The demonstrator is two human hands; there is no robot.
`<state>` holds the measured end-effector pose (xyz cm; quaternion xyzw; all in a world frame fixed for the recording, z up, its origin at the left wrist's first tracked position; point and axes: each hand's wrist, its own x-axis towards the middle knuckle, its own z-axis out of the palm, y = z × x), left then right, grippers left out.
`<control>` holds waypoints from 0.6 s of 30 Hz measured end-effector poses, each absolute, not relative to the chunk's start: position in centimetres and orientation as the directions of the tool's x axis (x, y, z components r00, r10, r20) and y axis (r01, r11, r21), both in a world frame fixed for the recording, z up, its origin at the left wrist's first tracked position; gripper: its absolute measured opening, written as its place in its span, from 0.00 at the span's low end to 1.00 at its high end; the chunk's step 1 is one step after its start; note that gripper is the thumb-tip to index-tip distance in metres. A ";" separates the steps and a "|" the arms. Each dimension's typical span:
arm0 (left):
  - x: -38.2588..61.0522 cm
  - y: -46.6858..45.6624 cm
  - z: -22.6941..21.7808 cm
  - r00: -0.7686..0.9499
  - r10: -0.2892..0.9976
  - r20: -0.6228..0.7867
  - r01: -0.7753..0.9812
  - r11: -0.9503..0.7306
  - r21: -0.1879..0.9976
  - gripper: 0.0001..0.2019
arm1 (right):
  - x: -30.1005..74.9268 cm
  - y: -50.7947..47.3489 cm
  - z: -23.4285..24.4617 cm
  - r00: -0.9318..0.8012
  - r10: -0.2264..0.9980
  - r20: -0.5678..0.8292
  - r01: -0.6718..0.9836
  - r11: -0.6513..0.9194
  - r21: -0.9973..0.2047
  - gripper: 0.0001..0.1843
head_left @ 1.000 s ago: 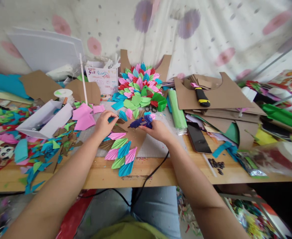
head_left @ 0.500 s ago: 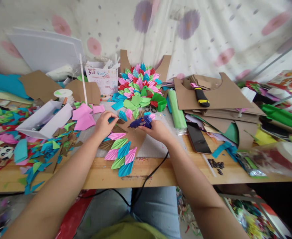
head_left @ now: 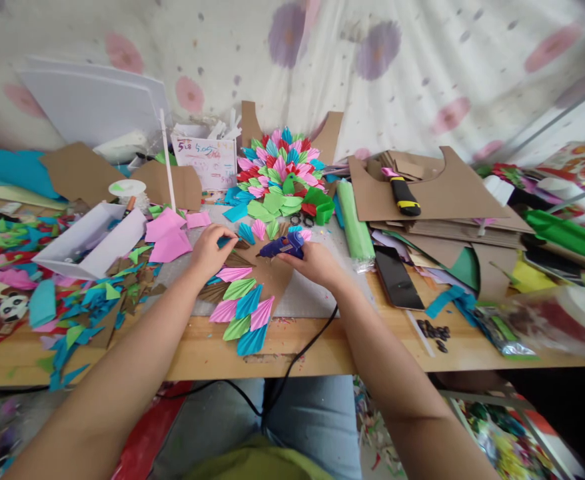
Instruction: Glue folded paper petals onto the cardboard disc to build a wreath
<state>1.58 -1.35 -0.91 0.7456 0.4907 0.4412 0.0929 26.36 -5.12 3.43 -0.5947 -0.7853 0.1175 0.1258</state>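
Note:
My right hand (head_left: 317, 262) is wrapped round a blue hot glue gun (head_left: 283, 246), its nozzle pointing left over a brown cardboard shape (head_left: 277, 277). Opposite the nozzle, my left hand (head_left: 214, 250) is closed in a pinch at the cardboard's left edge, on a small pleated paper leaf; its colour is mostly hidden by the fingers. Brown pleated leaves (head_left: 241, 257) lie just under those fingertips. Pink, green and blue pleated leaves (head_left: 247, 301) overlap along the near left edge of the cardboard, and more line its far edge.
Behind stands a colourful paper-leaf piece (head_left: 282, 160). Paper scraps (head_left: 97, 300) and a white box (head_left: 90, 240) lie left. On the right are a green roll (head_left: 355, 223), a phone (head_left: 397, 277) and stacked cardboard with a cutter (head_left: 405, 195). The glue gun's cord (head_left: 297, 357) hangs over the table edge.

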 end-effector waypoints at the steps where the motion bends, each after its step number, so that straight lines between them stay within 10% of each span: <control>1: 1.6 -1.4 -0.9 0.129 0.816 0.563 0.652 -0.498 0.572 0.03 | 26.4 -5.1 3.4 -0.256 0.965 0.064 0.906 0.262 -0.331 0.22; 18: 1.6 -1.4 -0.8 0.115 0.827 0.550 0.654 -0.480 0.584 0.03 | 27.3 -4.9 3.5 -0.159 0.983 0.093 0.875 0.184 -0.448 0.20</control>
